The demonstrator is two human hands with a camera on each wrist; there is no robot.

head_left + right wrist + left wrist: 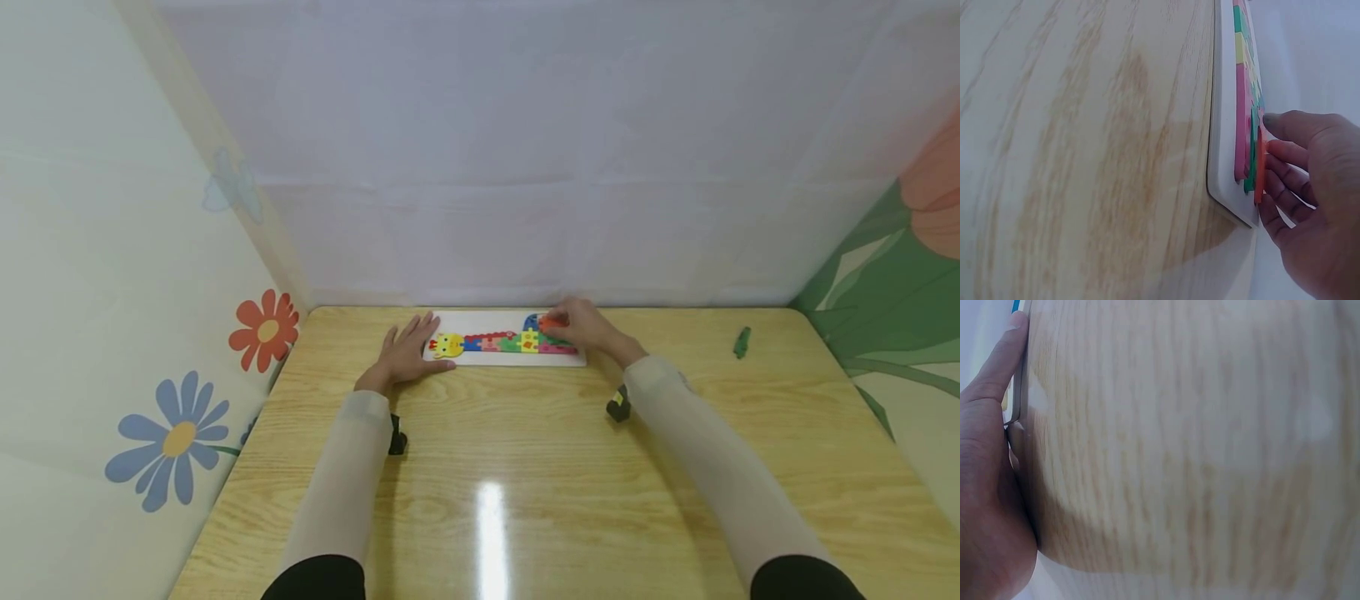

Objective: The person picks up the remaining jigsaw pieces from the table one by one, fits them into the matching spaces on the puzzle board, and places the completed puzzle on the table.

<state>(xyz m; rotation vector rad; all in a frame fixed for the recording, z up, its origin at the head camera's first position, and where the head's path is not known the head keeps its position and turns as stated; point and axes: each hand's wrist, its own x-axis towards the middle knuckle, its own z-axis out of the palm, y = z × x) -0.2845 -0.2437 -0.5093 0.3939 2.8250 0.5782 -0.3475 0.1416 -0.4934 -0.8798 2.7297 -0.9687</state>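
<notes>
A white giraffe puzzle board (487,360) lies lengthwise near the table's back edge, with coloured pieces forming a giraffe; its yellow head (449,345) is at the left. My left hand (407,353) rests with spread, straight fingers over the board's left end, thumb along the front edge. At the right end, my right hand (590,327) pinches an orange-red puzzle piece (1260,165) between thumb and fingers. That piece sits at the level of the others or slightly higher, beside a green piece (1249,178) and a pink piece (1240,125). The fingers partly cover this end in the head view.
A small dark green object (742,342) lies on the wooden table (510,450) at the far right. Behind the board rises a white backdrop (480,167). Black wrist devices (618,404) sit beneath the forearms.
</notes>
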